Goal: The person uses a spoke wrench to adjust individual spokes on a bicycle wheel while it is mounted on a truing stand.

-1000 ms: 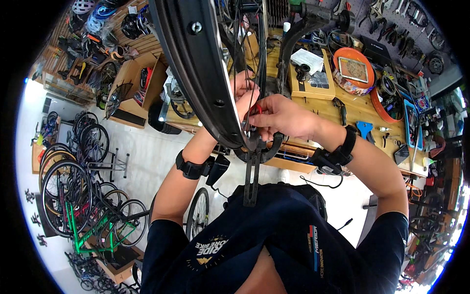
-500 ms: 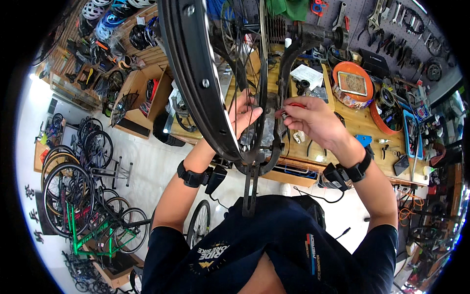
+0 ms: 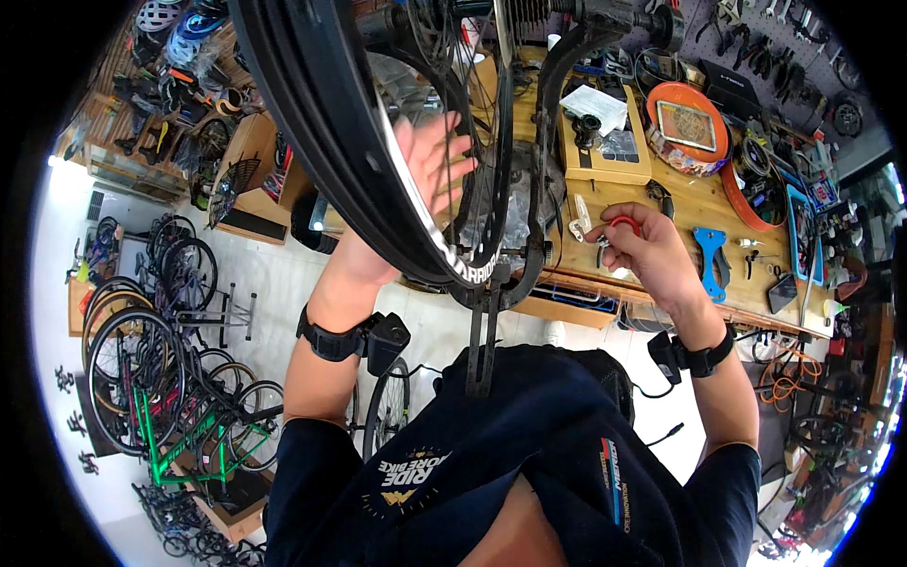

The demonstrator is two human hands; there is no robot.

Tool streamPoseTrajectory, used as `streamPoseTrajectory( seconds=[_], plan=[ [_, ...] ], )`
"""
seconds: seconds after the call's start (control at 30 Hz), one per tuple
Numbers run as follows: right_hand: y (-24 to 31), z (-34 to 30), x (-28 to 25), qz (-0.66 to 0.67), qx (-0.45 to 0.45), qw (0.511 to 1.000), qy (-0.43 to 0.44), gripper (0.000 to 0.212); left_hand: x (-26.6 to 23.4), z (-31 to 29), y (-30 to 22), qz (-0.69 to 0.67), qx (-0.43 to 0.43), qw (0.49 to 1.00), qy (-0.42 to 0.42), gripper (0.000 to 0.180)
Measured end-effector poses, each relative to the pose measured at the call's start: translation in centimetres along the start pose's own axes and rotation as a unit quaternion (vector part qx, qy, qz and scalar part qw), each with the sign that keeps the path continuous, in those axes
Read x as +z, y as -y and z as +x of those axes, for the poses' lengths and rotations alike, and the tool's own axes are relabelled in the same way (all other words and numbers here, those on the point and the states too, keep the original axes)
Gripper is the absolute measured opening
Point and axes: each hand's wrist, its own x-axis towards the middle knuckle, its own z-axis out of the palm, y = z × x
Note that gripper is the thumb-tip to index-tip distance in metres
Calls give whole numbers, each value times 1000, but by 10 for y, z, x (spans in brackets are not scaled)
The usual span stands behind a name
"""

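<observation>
A black bicycle wheel (image 3: 326, 142) stands upright in a dark metal truing stand (image 3: 551, 113), its thin spokes running up the middle of the view. My left hand (image 3: 433, 165) is open behind the rim, with fingers spread close to the spokes; the rim covers part of the palm. Over the front of the bench, right of the stand, my right hand (image 3: 647, 250) pinches a small red spoke wrench (image 3: 624, 223). Fingers hide much of that tool. A pale, slim part (image 3: 579, 217) lies on the wood beside these fingertips.
On the wooden bench (image 3: 680, 203) are a shallow cardboard box (image 3: 609, 165), a round orange-rimmed container (image 3: 688, 94), a blue tool (image 3: 710, 263) and a blue tray (image 3: 801, 227). Pliers and wrenches hang on the back wall. Bicycles (image 3: 142, 378) stand at the left.
My right hand has drawn away from the spokes, toward the right and nearer me, still with the red wrench. My left hand has moved left and spread its fingers. The wheel has turned.
</observation>
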Motion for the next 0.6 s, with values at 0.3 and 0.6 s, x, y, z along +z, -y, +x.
streamPoseTrajectory(
  seconds=[0.3, 0.6],
  plan=[
    [-15, -13, -5, 20, -17, 1000, -10, 21, -2, 3, 15, 40, 1, 995, 93, 68],
    [-19, -22, -2, 1, -15, 1000, 2, 20, 6, 0, 15, 131, 82, 984, 83, 58]
  ],
)
